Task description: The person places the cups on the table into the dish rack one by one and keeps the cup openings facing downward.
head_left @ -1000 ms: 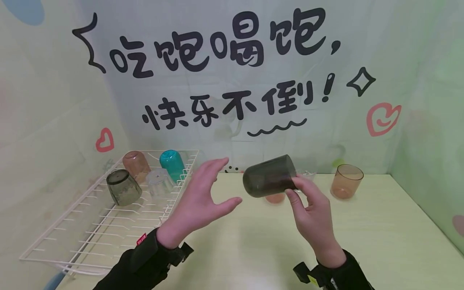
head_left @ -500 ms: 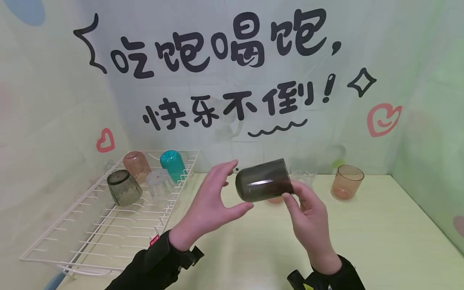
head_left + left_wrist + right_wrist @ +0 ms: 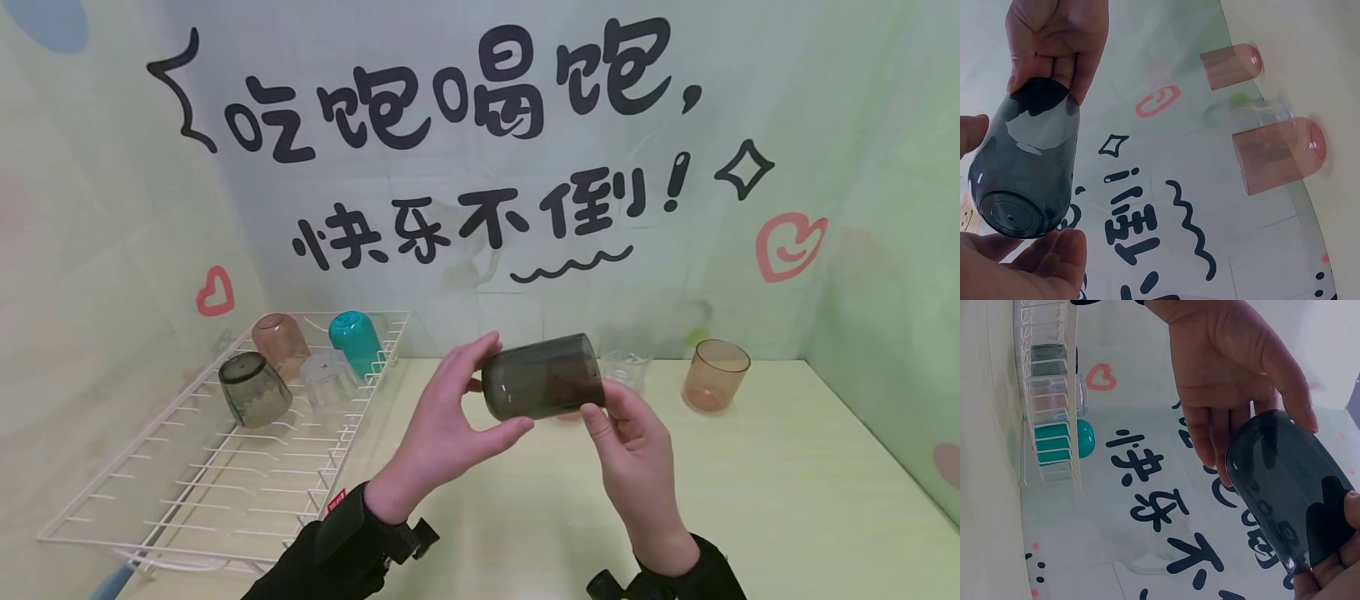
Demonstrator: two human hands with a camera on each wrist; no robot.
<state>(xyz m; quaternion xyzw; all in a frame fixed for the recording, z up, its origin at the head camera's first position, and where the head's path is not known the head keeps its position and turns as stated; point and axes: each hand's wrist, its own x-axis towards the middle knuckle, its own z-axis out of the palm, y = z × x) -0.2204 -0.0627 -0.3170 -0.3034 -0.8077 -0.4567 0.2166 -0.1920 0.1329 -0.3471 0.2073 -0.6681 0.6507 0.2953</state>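
Note:
A dark grey, see-through tumbler is held in the air, lying nearly sideways with its rounded base toward the left. My right hand pinches it at the rim end, thumb in front and fingers behind. Around the base end is my left hand, its fingers extended behind the tumbler and its thumb just below; whether they press on it cannot be told. The left wrist view shows the tumbler's base close to the left fingers. In the right wrist view, the left hand reaches over the base.
At left stands a white wire rack with upturned cups: grey-green, pink, clear and teal. Behind the right hand are a clear glass and an orange glass. Another pink glass is mostly hidden behind the tumbler.
The right hand has brought the tumbler slightly left and down. My left hand has moved right, and its fingers now overlap the tumbler's base end. The racked cups have stayed put.

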